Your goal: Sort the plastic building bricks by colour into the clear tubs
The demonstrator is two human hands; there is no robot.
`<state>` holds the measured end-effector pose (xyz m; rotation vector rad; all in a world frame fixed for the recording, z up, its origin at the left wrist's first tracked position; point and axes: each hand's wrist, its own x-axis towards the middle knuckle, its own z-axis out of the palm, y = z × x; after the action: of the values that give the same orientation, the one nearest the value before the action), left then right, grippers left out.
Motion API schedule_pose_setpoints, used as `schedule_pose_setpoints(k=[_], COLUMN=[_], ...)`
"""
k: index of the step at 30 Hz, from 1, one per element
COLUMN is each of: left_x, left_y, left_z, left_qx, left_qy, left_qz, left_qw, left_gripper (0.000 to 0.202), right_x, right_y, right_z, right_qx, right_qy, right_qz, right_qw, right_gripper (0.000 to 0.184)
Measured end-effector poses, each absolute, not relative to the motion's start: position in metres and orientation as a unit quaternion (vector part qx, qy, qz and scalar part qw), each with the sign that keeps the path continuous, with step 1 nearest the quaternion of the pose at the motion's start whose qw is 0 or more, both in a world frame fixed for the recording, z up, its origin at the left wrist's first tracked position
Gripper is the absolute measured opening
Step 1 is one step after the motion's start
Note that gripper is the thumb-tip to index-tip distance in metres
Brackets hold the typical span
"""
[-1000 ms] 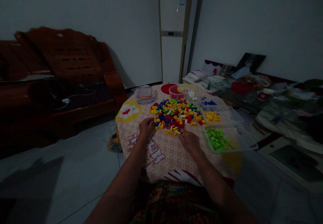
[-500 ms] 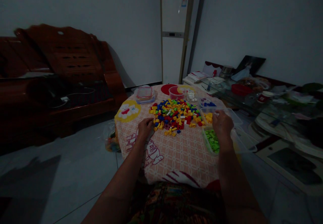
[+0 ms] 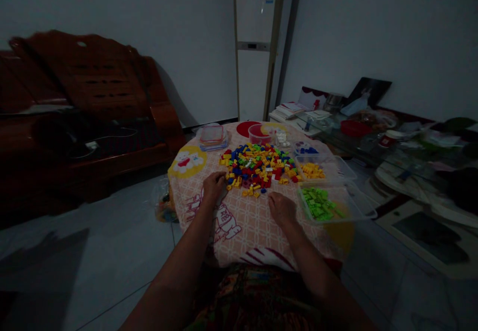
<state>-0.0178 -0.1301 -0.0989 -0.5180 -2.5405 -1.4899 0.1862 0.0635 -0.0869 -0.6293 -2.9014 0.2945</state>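
A heap of mixed toy building bricks [image 3: 257,164], in red, yellow, blue, green and white, lies on the pink patterned tablecloth [image 3: 257,226]. My left hand [image 3: 214,186] rests at the heap's left edge, its fingers curled closed; whatever they hold, if anything, is hidden. Over the cloth in front of the heap is my right hand [image 3: 282,208], fingers drawn together with no brick showing in them. A small blue brick [image 3: 263,190] lies just beyond its fingertips. To its right, green bricks [image 3: 318,204] fill part of one clear tray [image 3: 354,204], and yellow bricks [image 3: 312,170] another clear tray [image 3: 341,167].
Behind the yellow tray sits a container with blue bricks [image 3: 308,150]. White pieces [image 3: 282,138], a round clear tub [image 3: 259,134] and stacked lidded boxes [image 3: 213,138] stand along the table's back. A cluttered glass table [image 3: 332,132] is at right, a wooden bench [image 3: 100,97] at left.
My right hand has moved left from above the yellow tray to the cloth before the heap, uncovering the yellow and green bricks. My left hand has stayed at the heap's edge.
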Motion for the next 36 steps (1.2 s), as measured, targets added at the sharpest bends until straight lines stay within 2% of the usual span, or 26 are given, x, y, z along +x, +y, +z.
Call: schedule_pose_setpoints(k=[6,10,16,19,26,30,36], left_x=[0.016,0.044,0.069,0.077,0.072,0.052,0.029], left_y=[-0.110,-0.076,-0.043,-0.042,-0.030,-0.005,-0.019], left_z=[-0.090,-0.077,-0.070,-0.074,-0.069,-0.055,-0.052], left_qx=[-0.227,-0.373,-0.417,-0.416,-0.410,-0.414,-0.374], left_qy=[-0.836,-0.846,-0.879,-0.887,-0.883,-0.873,-0.854], left_qz=[-0.482,-0.371,-0.231,-0.200,-0.227,-0.258,-0.353], left_qw=[0.132,0.085,0.030,0.021,0.016,0.010,0.079], left_gripper=[0.024,0.017,0.018,0.020,0.022,0.030,0.035], right_x=[0.194,0.209,0.248,0.260,0.255,0.252,0.253], right_y=[0.071,0.079,0.078,0.073,0.070,0.070,0.070], right_z=[-0.089,-0.093,-0.107,-0.111,-0.107,-0.105,-0.108], right_qx=[-0.193,-0.156,-0.133,-0.139,-0.167,-0.180,-0.172], right_qy=[-0.966,-0.970,-0.964,-0.960,-0.955,-0.954,-0.952], right_qz=[0.140,0.160,0.181,0.178,0.182,0.180,0.187], right_qw=[0.103,0.094,0.140,0.163,0.165,0.160,0.171], right_gripper=[0.023,0.021,0.023,0.025,0.024,0.024,0.025])
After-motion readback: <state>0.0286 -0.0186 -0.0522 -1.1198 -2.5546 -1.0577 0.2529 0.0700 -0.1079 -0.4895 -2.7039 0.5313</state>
